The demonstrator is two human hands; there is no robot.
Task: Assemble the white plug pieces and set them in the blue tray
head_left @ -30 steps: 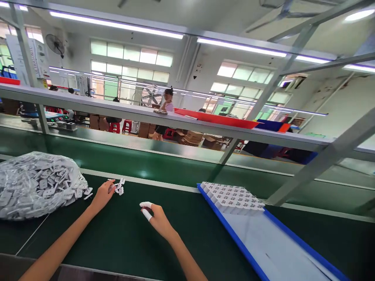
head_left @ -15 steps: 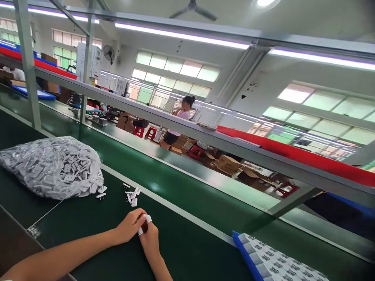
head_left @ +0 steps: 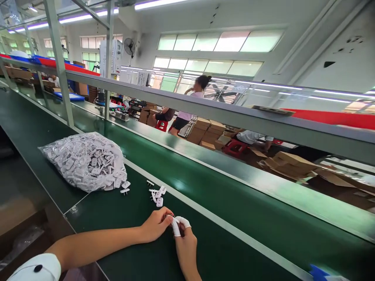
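Note:
My left hand point(head_left: 156, 226) and my right hand point(head_left: 184, 244) meet low over the green conveyor belt point(head_left: 137, 249). The left fingers pinch at the white finger cots point(head_left: 177, 225) on my right hand's fingertips. Both hands are closed around that spot; whether a small part is held between them is hidden. A few loose white plug parts point(head_left: 156, 193) lie on the belt just beyond my hands. Further left rests a clear plastic bag point(head_left: 84, 160) full of the same white parts.
A grey shelf rail point(head_left: 222, 113) runs across above the belt on metal posts point(head_left: 60, 66). The corner of a blue tray point(head_left: 318, 271) shows at the bottom right. Behind the line are cardboard boxes point(head_left: 290, 162), red stools and other people.
My left hand left the loose parts and came to my right hand; the two now touch at the finger cots. The view swung left, so the blue tray slid almost out of sight.

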